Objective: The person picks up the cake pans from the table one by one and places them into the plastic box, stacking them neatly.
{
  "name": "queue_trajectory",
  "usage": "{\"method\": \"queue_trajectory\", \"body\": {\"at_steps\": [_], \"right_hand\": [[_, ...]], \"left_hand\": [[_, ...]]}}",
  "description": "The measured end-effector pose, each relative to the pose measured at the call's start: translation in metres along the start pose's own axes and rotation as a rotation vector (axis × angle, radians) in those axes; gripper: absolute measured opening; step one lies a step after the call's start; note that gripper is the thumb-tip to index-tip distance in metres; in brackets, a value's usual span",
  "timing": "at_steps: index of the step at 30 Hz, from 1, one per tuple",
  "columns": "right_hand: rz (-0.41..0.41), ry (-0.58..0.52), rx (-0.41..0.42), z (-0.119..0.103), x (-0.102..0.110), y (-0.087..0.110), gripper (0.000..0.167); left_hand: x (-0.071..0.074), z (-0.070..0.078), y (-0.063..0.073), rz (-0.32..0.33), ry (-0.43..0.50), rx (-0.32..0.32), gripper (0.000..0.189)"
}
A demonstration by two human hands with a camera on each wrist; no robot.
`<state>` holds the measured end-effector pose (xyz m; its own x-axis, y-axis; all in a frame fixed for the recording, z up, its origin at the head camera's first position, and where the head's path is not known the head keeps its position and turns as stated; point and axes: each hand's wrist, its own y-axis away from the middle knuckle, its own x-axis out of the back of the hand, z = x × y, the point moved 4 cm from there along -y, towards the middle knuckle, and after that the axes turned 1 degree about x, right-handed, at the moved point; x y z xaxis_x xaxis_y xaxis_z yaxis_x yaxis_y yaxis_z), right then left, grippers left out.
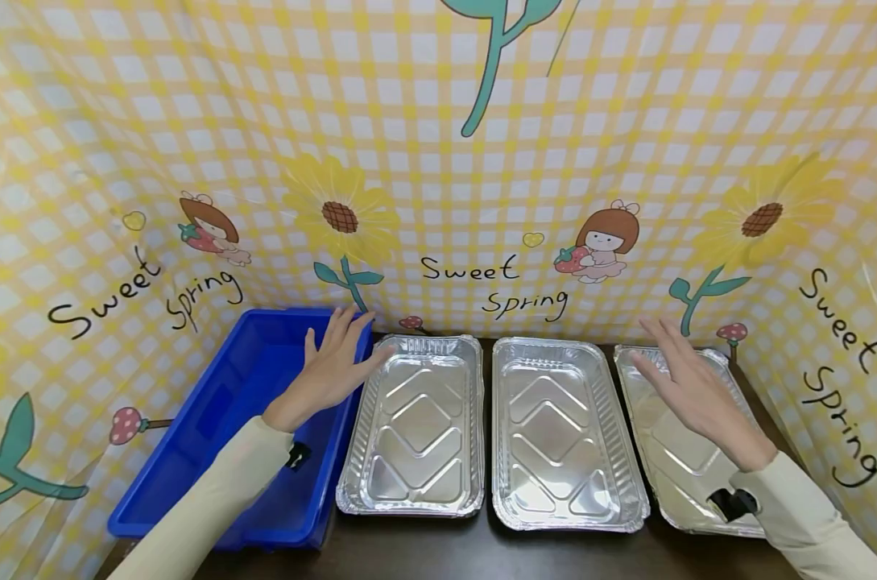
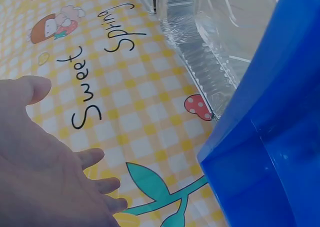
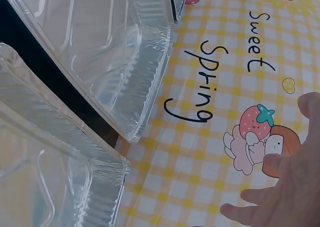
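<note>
My left hand [image 1: 329, 362] is raised over the right side of a blue plastic bin [image 1: 221, 419], fingers spread and holding nothing. In the left wrist view, that hand [image 2: 55, 162] shows its fingers apart, with the bin's corner [image 2: 240, 152] to its right. My right hand [image 1: 699, 395] hovers above the rightmost foil tray [image 1: 750, 515], its fingers extended and nothing in them. The right wrist view has the same hand [image 3: 285, 187] at the lower right, apart from the foil trays [image 3: 135, 97] on the left.
Two more foil trays, a left one [image 1: 409, 511] and a middle one [image 1: 568, 528], stand side by side between the hands. All sit on a dark brown table [image 1: 424, 556]. A yellow checked cloth [image 1: 438, 201] hangs behind and at both sides.
</note>
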<state>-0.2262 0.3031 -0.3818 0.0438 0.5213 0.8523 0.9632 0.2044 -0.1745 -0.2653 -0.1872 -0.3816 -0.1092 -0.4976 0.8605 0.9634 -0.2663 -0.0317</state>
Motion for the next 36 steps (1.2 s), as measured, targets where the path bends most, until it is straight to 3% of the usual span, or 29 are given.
{"method": "queue_trajectory", "body": {"at_steps": [18,25,36], "right_hand": [[0.026,-0.031,-0.028,0.011,0.005,0.017,0.068],[0.055,-0.019,-0.009,0.016,0.005,0.023,0.063],[0.024,-0.039,-0.083,0.028,0.006,0.033,0.065]], "left_hand": [[0.011,-0.007,0.025,0.041,0.022,0.036,0.084],[0.018,-0.016,0.037,0.063,0.032,0.047,0.083],[0.026,-0.021,0.056,0.069,0.048,0.033,0.084]]}}
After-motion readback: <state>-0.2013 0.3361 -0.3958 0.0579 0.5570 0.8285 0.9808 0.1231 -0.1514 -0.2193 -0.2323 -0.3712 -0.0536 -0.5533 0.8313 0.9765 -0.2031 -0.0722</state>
